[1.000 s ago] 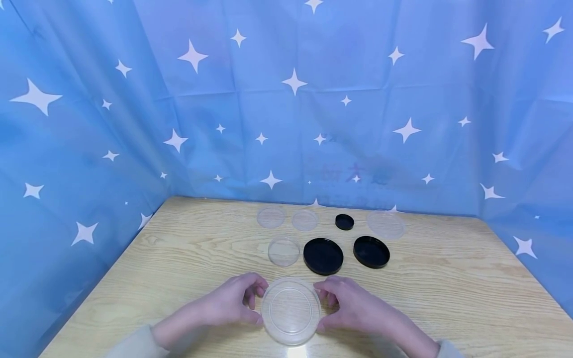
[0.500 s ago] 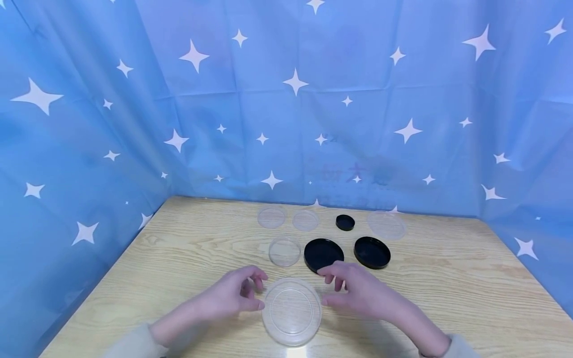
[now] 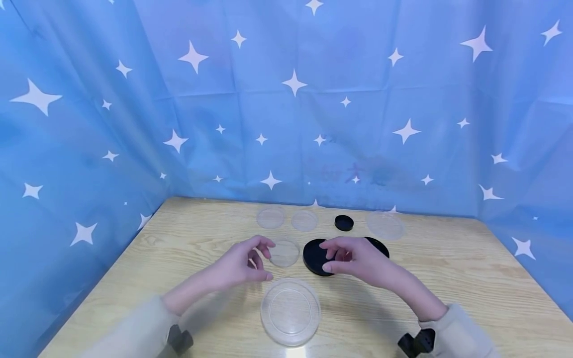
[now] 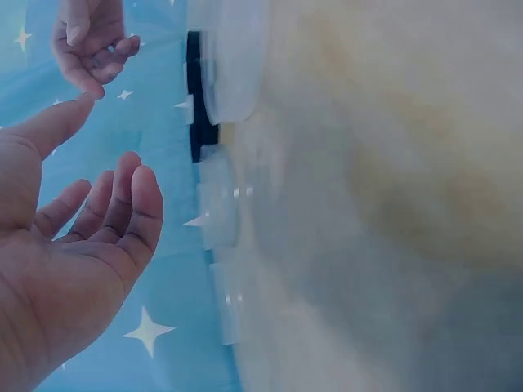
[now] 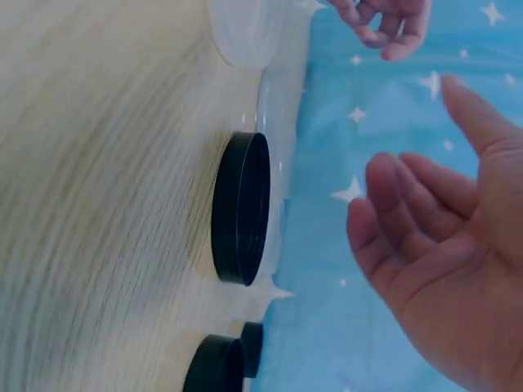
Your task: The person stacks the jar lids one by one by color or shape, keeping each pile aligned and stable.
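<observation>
Head view: nothing is held by either hand. The left hand [image 3: 243, 262] is held above the desk [image 3: 192, 238], fingers loosely bent, thumb apart; the left edge of the smaller clear dish [image 3: 286, 254] is overlapped by its fingertips from this angle. The large black dish [image 3: 313, 257] is partly covered by the right hand [image 3: 361, 257], fingers likewise relaxed. The second black dish [image 3: 382, 247] is mostly masked by that hand. The large clear dish [image 3: 290, 312] is left free, nearer the body, between the forearms.

Handling advice, as a judgement: a dish is best taken low at the wall, from opposite sides, with both hands lowered level. Pressure should be kept light; thin walls could slip. Close neighbours should be watched, since the black and smaller clear dishes are almost side by side.

Left wrist view: a gap is seen between the left fingers and the dishes; no contact is shown.

Right wrist view: the right fingers are held above the large black dish, which is seated flat, hollow up, plainly apart from them. The small black dish [image 5: 252, 349] is placed farther back, untouched.
</observation>
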`<state>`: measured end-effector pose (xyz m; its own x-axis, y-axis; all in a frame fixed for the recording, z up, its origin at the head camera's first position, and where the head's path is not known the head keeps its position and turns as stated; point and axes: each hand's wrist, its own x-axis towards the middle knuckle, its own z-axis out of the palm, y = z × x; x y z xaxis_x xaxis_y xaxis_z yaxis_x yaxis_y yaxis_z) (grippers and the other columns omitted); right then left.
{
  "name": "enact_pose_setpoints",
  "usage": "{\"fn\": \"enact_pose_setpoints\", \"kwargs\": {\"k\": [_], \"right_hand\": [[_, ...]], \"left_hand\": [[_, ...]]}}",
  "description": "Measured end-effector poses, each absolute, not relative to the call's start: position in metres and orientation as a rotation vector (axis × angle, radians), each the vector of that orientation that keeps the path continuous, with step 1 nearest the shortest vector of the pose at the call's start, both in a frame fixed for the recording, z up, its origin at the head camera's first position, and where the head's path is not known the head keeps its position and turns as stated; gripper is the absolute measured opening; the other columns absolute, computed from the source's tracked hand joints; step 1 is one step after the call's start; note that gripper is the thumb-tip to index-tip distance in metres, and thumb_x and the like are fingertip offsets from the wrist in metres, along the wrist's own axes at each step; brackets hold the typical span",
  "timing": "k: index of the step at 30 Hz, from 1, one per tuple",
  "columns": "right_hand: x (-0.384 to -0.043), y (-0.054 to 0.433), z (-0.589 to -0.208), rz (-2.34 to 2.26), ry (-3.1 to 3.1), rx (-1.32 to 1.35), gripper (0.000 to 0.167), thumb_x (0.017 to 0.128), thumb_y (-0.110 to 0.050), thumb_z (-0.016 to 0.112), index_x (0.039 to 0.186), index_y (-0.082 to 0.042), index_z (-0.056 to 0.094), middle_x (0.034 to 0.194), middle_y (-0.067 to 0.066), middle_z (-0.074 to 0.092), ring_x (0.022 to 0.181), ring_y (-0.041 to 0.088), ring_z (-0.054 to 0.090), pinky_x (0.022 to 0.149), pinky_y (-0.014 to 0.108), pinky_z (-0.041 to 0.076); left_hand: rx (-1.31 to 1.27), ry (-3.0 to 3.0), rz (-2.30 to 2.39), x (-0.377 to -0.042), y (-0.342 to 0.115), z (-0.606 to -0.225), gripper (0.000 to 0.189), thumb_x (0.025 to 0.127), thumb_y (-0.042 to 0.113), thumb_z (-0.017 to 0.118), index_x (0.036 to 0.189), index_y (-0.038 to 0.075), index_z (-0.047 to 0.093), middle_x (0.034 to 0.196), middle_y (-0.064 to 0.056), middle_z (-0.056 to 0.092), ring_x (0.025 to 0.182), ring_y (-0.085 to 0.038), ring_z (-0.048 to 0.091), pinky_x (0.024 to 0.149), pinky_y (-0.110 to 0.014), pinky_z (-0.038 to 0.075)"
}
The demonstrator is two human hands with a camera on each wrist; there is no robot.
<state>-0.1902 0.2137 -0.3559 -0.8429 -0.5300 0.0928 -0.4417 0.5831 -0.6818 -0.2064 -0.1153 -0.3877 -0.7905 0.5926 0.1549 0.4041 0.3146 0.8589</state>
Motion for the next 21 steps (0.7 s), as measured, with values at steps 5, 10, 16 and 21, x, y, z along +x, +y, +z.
{"fn": "enact_pose_setpoints", "kwargs": {"k": [5, 10, 16, 21], "right_hand": [[-0.201, 0.219, -0.360, -1.232, 2.671, -0.743, 0.045, 0.096, -0.027, 0.075, 0.134, -0.004, 0.065, 0.105, 0.002, 0.065, 0.089, 0.018, 0.062, 0.075, 0.030, 0.054], [-0.215, 0.232, -0.369, -1.273, 2.723, -0.707, 0.046, 0.096, -0.023, 0.075, 0.135, -0.001, 0.063, 0.103, 0.002, 0.067, 0.090, 0.018, 0.065, 0.076, 0.031, 0.055], [-0.233, 0.253, -0.376, -1.323, 2.828, -0.608, 0.044, 0.099, -0.021, 0.070, 0.136, 0.002, 0.061, 0.101, 0.004, 0.069, 0.092, 0.020, 0.066, 0.077, 0.033, 0.056], [-0.243, 0.265, -0.378, -1.320, 2.884, -0.557, 0.050, 0.099, -0.027, 0.071, 0.139, 0.002, 0.059, 0.105, 0.006, 0.070, 0.095, 0.022, 0.067, 0.081, 0.037, 0.055]], "left_hand": [[0.923, 2.396, 1.509, -0.220, -0.107, -0.377, 0.058, 0.082, 0.004, 0.084, 0.133, 0.002, 0.056, 0.109, -0.008, 0.059, 0.082, -0.018, 0.063, 0.078, -0.035, 0.057], [0.906, 2.405, 1.519, -0.235, -0.090, -0.372, 0.060, 0.083, 0.005, 0.084, 0.135, 0.003, 0.055, 0.109, -0.007, 0.058, 0.082, -0.017, 0.063, 0.078, -0.034, 0.056], [0.893, 2.366, 1.544, -0.263, -0.051, -0.370, 0.059, 0.085, 0.009, 0.084, 0.136, 0.004, 0.055, 0.111, -0.008, 0.058, 0.084, -0.019, 0.064, 0.075, -0.031, 0.056], [0.873, 2.360, 1.520, -0.283, -0.021, -0.371, 0.058, 0.086, 0.012, 0.083, 0.137, 0.007, 0.055, 0.112, -0.007, 0.058, 0.085, -0.018, 0.065, 0.073, -0.029, 0.055]]}}
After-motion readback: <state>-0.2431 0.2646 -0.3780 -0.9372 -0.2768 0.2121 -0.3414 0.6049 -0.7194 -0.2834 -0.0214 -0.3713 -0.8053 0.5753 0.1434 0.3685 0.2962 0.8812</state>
